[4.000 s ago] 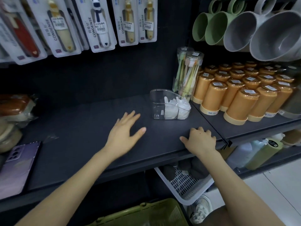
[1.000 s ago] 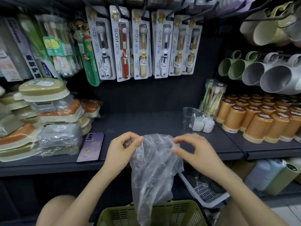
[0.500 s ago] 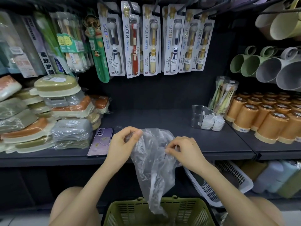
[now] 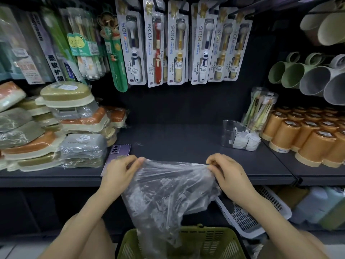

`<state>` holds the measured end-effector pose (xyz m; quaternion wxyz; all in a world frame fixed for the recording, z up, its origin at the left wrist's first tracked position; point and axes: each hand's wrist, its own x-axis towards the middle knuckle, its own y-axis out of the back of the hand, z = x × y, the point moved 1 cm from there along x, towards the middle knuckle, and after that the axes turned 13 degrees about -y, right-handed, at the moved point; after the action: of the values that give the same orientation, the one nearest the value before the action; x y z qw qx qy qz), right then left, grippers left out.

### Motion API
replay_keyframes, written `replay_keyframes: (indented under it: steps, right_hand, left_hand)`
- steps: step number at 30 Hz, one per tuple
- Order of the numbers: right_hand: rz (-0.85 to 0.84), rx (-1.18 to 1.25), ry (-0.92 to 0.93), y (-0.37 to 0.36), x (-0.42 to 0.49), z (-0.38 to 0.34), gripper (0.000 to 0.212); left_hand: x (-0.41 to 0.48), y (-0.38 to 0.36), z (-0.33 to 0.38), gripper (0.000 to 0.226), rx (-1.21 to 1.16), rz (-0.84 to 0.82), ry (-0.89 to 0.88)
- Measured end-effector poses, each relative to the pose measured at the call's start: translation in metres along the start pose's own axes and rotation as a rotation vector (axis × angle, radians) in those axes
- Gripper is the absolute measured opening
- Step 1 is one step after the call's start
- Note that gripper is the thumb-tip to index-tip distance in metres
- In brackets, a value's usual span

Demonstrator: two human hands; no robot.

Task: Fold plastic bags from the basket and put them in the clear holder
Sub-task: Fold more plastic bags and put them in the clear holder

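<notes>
At the front edge of a dark shop shelf [image 4: 177,143], two bare hands hold up a crinkled, see-through plastic bag [image 4: 168,195]. The left hand [image 4: 121,171] pinches the bag's upper left corner between thumb and curled fingers. The right hand [image 4: 227,172] pinches the upper right corner in the same way. A moment ago the hands were close together and the bag hung between them as a narrow, bunched strip. Now they are drawn well apart, and the bag's top edge is stretched into an almost straight line just above the shelf's front lip. The rest of the bag hangs down in front of the shelf, with its wrinkled lower end trailing into the olive-green slotted plastic basket [image 4: 214,238] at the bottom of the view. A few seconds earlier both hands lay on the shelf with no bag in them, so this bag is freshly taken up. Spreading it likely prepares the bag for laying flat and making a first fold, and no fold shows yet. The small clear plastic holder [image 4: 231,135] stands on the shelf to the right, well apart from the hands, with a few folded white bags [image 4: 242,141] already inside. A purple phone [image 4: 119,152] lies on the shelf just behind the left hand.
</notes>
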<state>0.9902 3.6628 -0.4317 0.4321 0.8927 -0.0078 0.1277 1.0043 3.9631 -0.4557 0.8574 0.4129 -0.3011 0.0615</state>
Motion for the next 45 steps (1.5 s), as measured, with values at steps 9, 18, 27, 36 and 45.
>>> replay_keyframes:
  steps: [9,18,27,36,45]
  right_hand:
    - [-0.062,0.229,0.104,0.008,0.001,-0.038,0.024]
    - [0.052,0.505,-0.115,0.006,-0.005,-0.023,0.015]
    - [-0.287,0.775,-0.485,-0.03,-0.017,-0.013,0.043]
    - [-0.303,0.918,-0.423,-0.015,-0.013,0.004,0.038]
    - [-0.287,0.823,-0.376,0.017,-0.018,0.035,0.012]
  left_hand:
    - [0.026,-0.009,0.078,0.063,-0.133,-0.229,-0.281]
    - [0.02,-0.045,0.094,0.015,-0.524,-0.03,-0.025]
    - [0.02,-0.042,0.086,0.012,-0.762,0.149,0.153]
    - [0.028,-0.014,0.045,0.015,-1.05,0.517,0.487]
    - [0.032,-0.002,0.01,0.015,-1.141,0.616,0.607]
